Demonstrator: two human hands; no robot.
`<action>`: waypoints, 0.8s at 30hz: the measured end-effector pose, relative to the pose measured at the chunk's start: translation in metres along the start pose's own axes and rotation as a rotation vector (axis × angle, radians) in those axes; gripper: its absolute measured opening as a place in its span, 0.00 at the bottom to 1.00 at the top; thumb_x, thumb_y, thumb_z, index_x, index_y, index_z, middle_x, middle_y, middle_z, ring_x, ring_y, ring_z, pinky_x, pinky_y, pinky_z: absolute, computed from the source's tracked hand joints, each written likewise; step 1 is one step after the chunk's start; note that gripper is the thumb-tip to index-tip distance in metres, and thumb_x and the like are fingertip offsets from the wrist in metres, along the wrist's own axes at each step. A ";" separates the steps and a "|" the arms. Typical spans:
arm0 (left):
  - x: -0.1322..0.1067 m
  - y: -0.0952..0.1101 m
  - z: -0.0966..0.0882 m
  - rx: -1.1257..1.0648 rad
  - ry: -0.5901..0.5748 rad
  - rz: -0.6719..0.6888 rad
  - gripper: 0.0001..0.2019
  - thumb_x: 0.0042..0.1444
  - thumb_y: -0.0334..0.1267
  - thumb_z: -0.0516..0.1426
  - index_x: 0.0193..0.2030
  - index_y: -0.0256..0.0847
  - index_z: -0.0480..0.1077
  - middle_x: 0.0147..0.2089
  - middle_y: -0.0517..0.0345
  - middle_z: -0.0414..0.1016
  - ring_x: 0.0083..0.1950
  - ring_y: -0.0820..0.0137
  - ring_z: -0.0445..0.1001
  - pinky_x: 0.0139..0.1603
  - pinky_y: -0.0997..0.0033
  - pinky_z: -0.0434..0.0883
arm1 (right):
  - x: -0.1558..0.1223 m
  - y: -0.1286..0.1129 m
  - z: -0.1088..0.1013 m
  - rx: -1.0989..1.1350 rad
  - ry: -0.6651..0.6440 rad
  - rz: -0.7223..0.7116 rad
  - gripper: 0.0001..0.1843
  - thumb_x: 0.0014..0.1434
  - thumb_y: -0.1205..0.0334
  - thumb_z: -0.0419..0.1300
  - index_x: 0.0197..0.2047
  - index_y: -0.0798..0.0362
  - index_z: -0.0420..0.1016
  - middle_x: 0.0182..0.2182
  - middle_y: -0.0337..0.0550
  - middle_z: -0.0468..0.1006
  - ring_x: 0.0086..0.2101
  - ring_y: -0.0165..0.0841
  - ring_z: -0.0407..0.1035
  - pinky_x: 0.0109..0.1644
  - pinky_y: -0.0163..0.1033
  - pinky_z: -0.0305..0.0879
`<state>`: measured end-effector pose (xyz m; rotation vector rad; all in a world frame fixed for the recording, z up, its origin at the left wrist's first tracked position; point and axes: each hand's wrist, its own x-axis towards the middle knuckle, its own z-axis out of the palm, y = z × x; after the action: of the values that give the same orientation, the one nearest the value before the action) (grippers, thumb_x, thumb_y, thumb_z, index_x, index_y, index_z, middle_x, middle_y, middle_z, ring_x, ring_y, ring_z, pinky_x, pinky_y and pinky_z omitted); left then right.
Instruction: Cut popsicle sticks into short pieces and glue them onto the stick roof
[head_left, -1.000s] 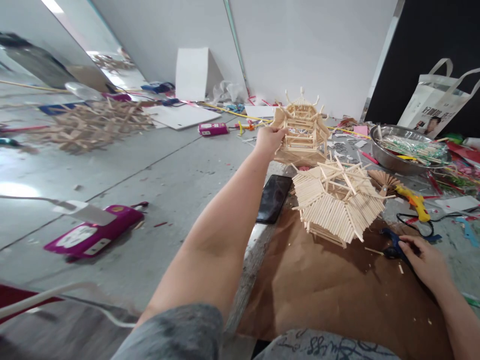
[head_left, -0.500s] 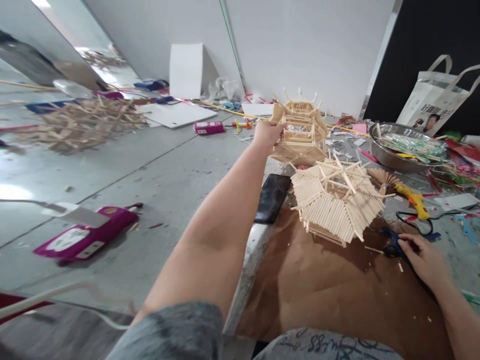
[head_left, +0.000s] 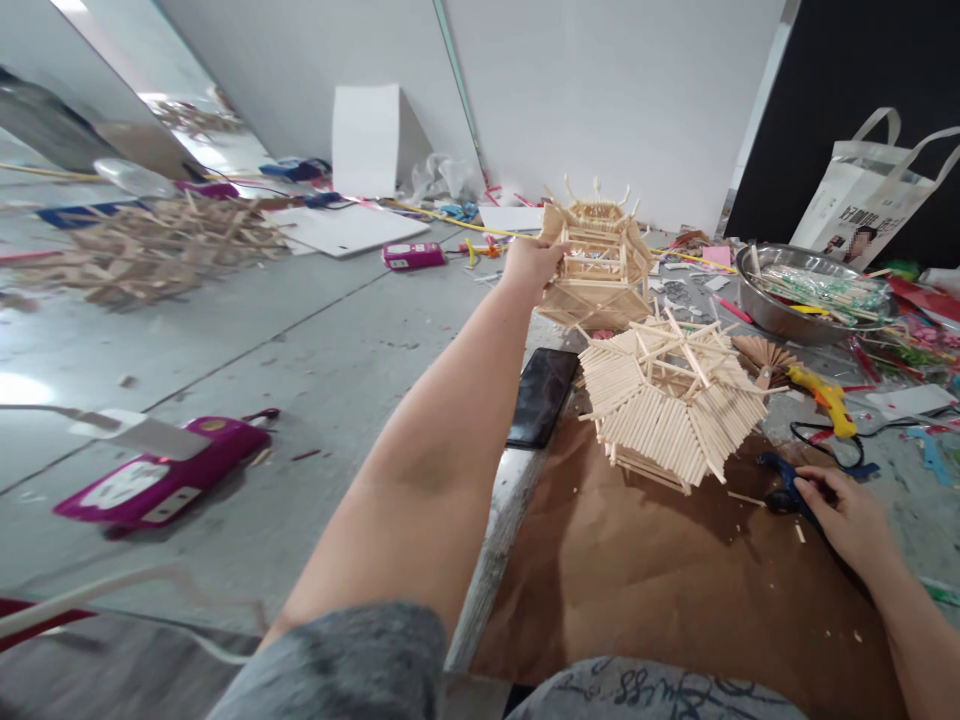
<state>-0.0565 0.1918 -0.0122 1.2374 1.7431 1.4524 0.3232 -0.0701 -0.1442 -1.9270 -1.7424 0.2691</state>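
My left hand (head_left: 534, 262) is stretched far forward, its fingers closed on the left side of a pavilion model (head_left: 600, 270) made of thin wooden sticks. Nearer to me sits a six-sided stick roof (head_left: 667, 400), with loose-looking sticks crossed over its top opening. It rests over brown paper (head_left: 630, 580). To the right of the roof, my right hand (head_left: 844, 515) is closed on a dark blue tool (head_left: 784, 480); its kind is partly hidden by my fingers. A thin stick (head_left: 746, 499) lies by the tool's tip.
A black phone (head_left: 544, 398) lies left of the roof. At right are a yellow glue gun (head_left: 829, 400), a metal bowl (head_left: 795, 315) of sticks and a white bag (head_left: 862, 200). Purple power strips (head_left: 169, 475) and a stick pile (head_left: 172, 245) lie left.
The view has shifted slightly, so the things at left appear a little further left. Both hands keep their hold, and the models stay in place.
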 end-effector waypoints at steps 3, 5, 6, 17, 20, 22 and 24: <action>-0.001 0.002 0.000 0.046 0.020 -0.007 0.08 0.41 0.33 0.59 0.17 0.36 0.64 0.15 0.62 0.55 0.19 0.78 0.54 0.18 0.76 0.55 | 0.000 -0.002 0.000 0.008 0.000 -0.006 0.19 0.53 0.47 0.51 0.34 0.51 0.76 0.31 0.46 0.79 0.31 0.38 0.72 0.35 0.42 0.66; -0.001 0.002 0.000 0.057 0.020 0.001 0.09 0.41 0.34 0.59 0.17 0.35 0.64 0.14 0.62 0.55 0.18 0.78 0.54 0.17 0.77 0.54 | 0.000 -0.003 0.000 0.011 0.005 -0.005 0.19 0.53 0.47 0.51 0.34 0.52 0.76 0.31 0.47 0.79 0.31 0.38 0.71 0.35 0.42 0.66; 0.000 0.001 0.000 0.054 0.016 0.005 0.09 0.42 0.34 0.59 0.17 0.35 0.64 0.15 0.62 0.55 0.18 0.78 0.54 0.17 0.77 0.54 | 0.000 -0.003 0.000 0.012 0.007 -0.005 0.19 0.53 0.47 0.51 0.34 0.52 0.76 0.31 0.47 0.79 0.31 0.38 0.71 0.35 0.42 0.66; -0.002 -0.003 -0.002 0.038 -0.007 0.018 0.09 0.46 0.36 0.57 0.19 0.35 0.66 0.16 0.62 0.56 0.18 0.77 0.55 0.19 0.75 0.57 | 0.000 -0.007 -0.003 0.018 0.007 -0.012 0.19 0.52 0.46 0.51 0.33 0.50 0.75 0.29 0.45 0.79 0.30 0.37 0.71 0.35 0.42 0.66; -0.007 -0.004 -0.005 0.057 -0.017 0.025 0.08 0.47 0.36 0.57 0.21 0.35 0.68 0.17 0.62 0.57 0.19 0.78 0.55 0.18 0.77 0.56 | 0.000 -0.008 -0.003 0.016 0.012 -0.011 0.19 0.52 0.46 0.51 0.33 0.50 0.75 0.29 0.45 0.79 0.29 0.37 0.71 0.34 0.42 0.66; -0.010 -0.005 -0.007 0.060 -0.028 0.030 0.07 0.47 0.36 0.57 0.22 0.35 0.69 0.18 0.61 0.59 0.19 0.77 0.56 0.19 0.77 0.57 | 0.000 -0.009 -0.003 0.012 0.017 -0.013 0.19 0.52 0.46 0.51 0.33 0.50 0.75 0.29 0.45 0.79 0.29 0.37 0.72 0.34 0.42 0.66; -0.013 -0.007 -0.009 0.061 -0.035 0.037 0.07 0.47 0.36 0.57 0.23 0.34 0.70 0.19 0.60 0.61 0.20 0.77 0.57 0.19 0.77 0.58 | 0.000 -0.008 -0.003 0.011 0.014 -0.021 0.19 0.52 0.46 0.50 0.33 0.50 0.75 0.29 0.45 0.79 0.30 0.37 0.72 0.35 0.42 0.66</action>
<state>-0.0604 0.1762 -0.0181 1.3253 1.7620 1.3984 0.3177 -0.0708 -0.1376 -1.8973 -1.7474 0.2564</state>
